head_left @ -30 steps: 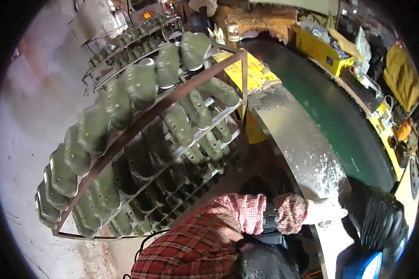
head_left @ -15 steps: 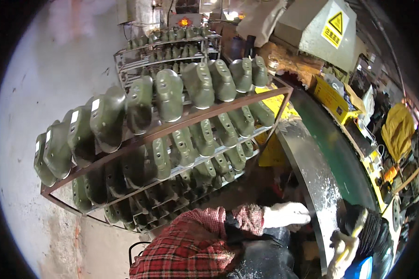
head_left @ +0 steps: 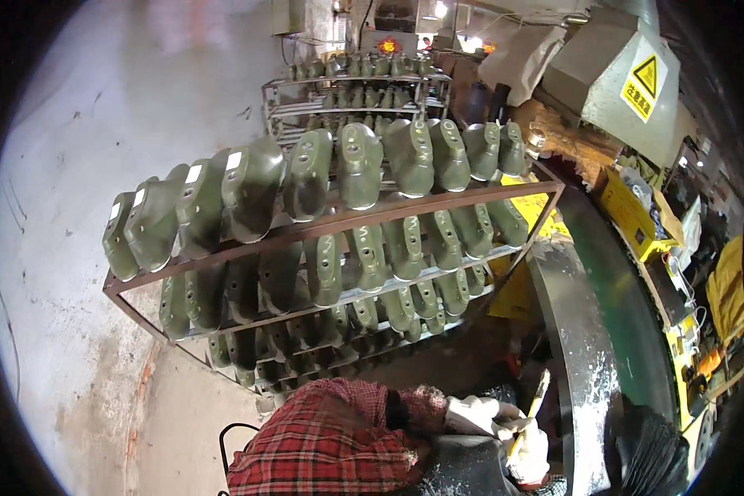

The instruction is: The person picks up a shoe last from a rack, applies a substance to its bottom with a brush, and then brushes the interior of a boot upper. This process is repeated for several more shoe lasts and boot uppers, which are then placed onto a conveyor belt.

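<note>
My right hand (head_left: 531, 453), in a whitish glove, is closed around a slim yellow stick-like tool (head_left: 541, 393). The tool slants upward, with a pale upper end; its exact kind is unclear. Against the right hand and the tool lies my left hand (head_left: 471, 415), also gloved in white. Its fingers are bent together, and whatever they pinch is hidden. Both hands are over my black apron (head_left: 463, 463), left of the metal bench edge (head_left: 589, 397). A red plaid sleeve (head_left: 331, 430) covers my left arm.
Ahead stands a brown metal rack (head_left: 339, 225) with several tiers of dark green boot-shaped pieces (head_left: 360, 169). Another loaded rack (head_left: 347, 83) is behind it. To the right runs a green belt-like surface (head_left: 628, 314), with a yellow box (head_left: 632, 211) beyond and black bristly material (head_left: 649, 446) nearer.
My right hand has moved left from the metal edge, bringing the yellow tool to my left hand. The left hand has shifted slightly left and down; the view has turned a little left.
</note>
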Available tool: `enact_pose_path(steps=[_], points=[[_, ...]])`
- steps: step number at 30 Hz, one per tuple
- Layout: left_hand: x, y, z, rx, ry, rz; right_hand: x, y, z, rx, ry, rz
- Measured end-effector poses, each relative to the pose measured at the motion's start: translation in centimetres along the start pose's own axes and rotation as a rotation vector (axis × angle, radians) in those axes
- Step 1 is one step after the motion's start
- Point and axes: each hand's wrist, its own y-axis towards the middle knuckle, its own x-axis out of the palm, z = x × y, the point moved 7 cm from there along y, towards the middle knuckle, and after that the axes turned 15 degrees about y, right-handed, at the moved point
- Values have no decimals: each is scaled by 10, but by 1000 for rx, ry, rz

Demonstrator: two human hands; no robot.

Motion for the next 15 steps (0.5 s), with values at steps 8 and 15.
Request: enact_pose_path(steps=[8, 15], points=[[-3, 4, 9, 72, 362, 94, 2, -1, -2, -56, 31, -77], [11, 21, 12, -110, 618, -20, -18, -21, 20, 69, 103, 15]])
